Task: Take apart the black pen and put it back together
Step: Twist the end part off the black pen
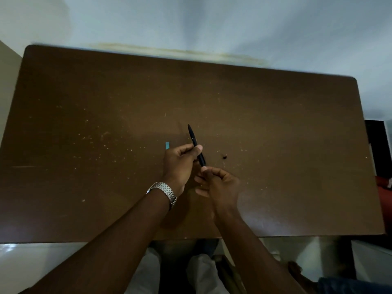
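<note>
The black pen (194, 140) is held above the middle of the brown table (84, 124), its tip pointing away from me. My left hand (180, 164), with a metal watch on its wrist, grips the pen's barrel between thumb and fingers. My right hand (218, 183) pinches the pen's near end with its fingertips. A small black piece (224, 157) lies on the table just right of the hands; I cannot tell what it is.
A small blue strip (167, 145) lies on the table left of my left hand. The tabletop is scuffed with pale specks. A pale wall stands behind the table. Dark and red objects (384, 181) sit past the table's right edge.
</note>
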